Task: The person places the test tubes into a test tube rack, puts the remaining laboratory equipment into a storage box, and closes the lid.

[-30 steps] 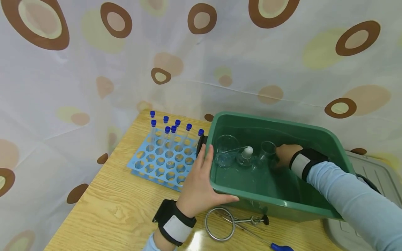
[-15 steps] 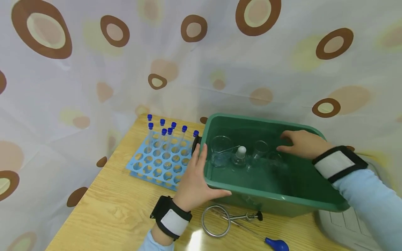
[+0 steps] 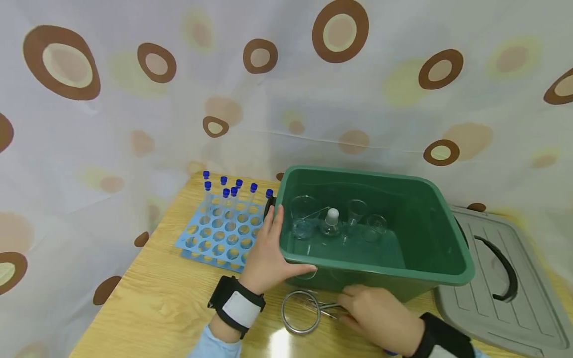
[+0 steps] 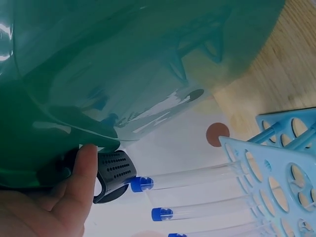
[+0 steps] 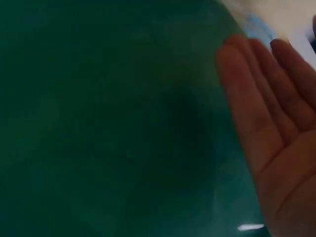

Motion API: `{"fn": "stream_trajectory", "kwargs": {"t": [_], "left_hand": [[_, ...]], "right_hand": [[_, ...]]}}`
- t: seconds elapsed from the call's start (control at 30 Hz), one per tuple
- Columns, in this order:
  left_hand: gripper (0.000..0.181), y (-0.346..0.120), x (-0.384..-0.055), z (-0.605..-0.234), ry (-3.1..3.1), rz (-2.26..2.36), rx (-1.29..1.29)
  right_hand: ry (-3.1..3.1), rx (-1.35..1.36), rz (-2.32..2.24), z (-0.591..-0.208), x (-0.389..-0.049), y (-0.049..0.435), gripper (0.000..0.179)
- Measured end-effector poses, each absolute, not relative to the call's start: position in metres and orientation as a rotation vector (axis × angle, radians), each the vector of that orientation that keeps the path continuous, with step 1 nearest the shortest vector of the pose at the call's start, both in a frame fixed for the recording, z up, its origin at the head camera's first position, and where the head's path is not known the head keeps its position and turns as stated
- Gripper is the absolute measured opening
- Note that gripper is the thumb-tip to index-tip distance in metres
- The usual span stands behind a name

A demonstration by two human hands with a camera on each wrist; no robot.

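Observation:
My left hand (image 3: pixel 265 266) rests at the near-left corner of a green plastic bin (image 3: pixel 358 272), its fingers along the left side and its thumb along the front rim. In the left wrist view a finger lies beside the bin's black handle (image 4: pixel 116 170). My right hand (image 3: pixel 380 315) is in front of the bin, over the rod end of a metal ring clamp (image 3: pixel 285 318) lying on the table. The right wrist view shows its fingers (image 5: pixel 252 108) extended. Inside the bin stand a beaker (image 3: pixel 304 229), a white-capped glass bottle (image 3: pixel 332 226) and other clear glassware (image 3: pixel 375 229).
Left of the bin stands a light-blue test tube rack (image 3: pixel 197 243) with several blue-capped tubes (image 3: pixel 252 194). A grey lid (image 3: pixel 474 278) with a black handle (image 3: pixel 510 273) lies to the right. A patterned curtain (image 3: pixel 170 124) hangs behind the wooden table (image 3: pixel 147 298).
My right hand has come out of the bin, leaving a glass piece inside, and moved down to the ring clamp in front. The left hand stays at the bin's corner.

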State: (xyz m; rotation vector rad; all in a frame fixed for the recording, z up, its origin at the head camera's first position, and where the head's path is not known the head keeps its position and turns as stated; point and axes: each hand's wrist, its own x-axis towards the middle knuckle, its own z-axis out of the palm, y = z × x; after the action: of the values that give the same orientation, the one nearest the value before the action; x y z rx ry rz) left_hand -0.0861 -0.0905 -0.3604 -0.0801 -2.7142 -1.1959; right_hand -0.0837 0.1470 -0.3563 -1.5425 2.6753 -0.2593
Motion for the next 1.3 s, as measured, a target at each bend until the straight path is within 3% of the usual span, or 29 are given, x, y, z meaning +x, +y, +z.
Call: {"fn": "stream_trajectory", "kwargs": {"t": [0.27, 0.67, 0.9, 1.3], "left_hand": [[0.123, -0.090, -0.089, -0.363, -2.737, -1.224, -0.058], [0.122, -0.091, -0.086, -0.360, -2.723, -1.213, -0.078], [0.121, -0.091, -0.086, -0.360, -2.724, -1.226, -0.067], [0.120, -0.090, -0.085, -0.361, -2.719, -1.241, -0.064]], "right_hand": [[2.883, -1.443, 0.069, -0.433, -0.083, 0.118, 0.006], [2.945, -1.451, 0.004, -0.447, -0.085, 0.111, 0.015], [2.855, -1.400, -0.095, -0.422, -0.083, 0.122, 0.018], [2.564, -1.387, -0.345, -0.328, -0.079, 0.171, 0.018]]}}
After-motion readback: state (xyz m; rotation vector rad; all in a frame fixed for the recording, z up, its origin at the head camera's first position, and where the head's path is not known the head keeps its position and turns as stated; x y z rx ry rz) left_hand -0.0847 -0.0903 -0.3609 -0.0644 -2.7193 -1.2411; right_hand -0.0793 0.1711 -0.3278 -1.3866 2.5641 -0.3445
